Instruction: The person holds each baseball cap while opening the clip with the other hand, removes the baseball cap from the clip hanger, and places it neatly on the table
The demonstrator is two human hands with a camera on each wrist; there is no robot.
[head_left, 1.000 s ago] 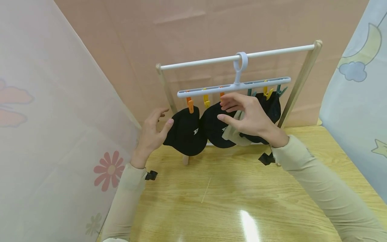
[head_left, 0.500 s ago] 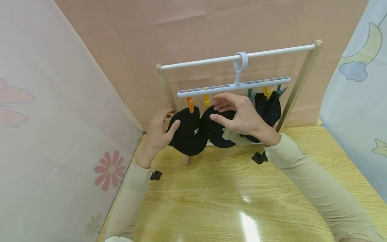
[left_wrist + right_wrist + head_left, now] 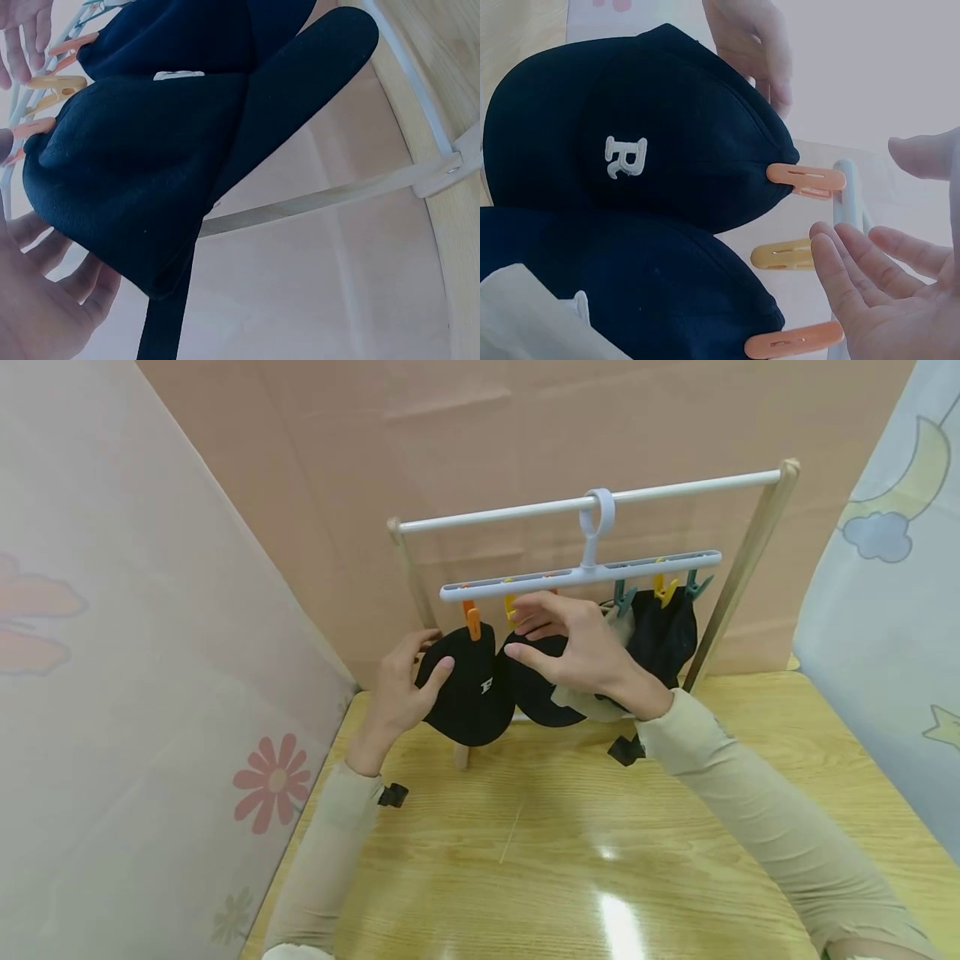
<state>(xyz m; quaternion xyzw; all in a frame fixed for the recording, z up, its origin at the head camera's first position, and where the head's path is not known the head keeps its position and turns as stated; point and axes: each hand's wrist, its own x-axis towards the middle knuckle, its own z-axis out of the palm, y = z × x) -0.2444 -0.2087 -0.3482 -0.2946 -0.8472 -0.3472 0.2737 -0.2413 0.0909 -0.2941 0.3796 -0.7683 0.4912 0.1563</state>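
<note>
Above table (image 3: 555, 835): hands (image 3: 403, 687) (image 3: 581, 650) nearer leftmost cap (image 3: 467, 697)

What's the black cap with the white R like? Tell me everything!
The cap looks like black cloth, with a rounded crown, seams, a curved brim and a raised white R on the front. It hangs brim-down at the left end of the pale hanger, its crown top pinched by an orange clip. Another black cap hangs beside it, and the two seem to touch. The left hand is at its outer side, thumb in front, fingers partly behind; whether they touch it is unclear.
</note>
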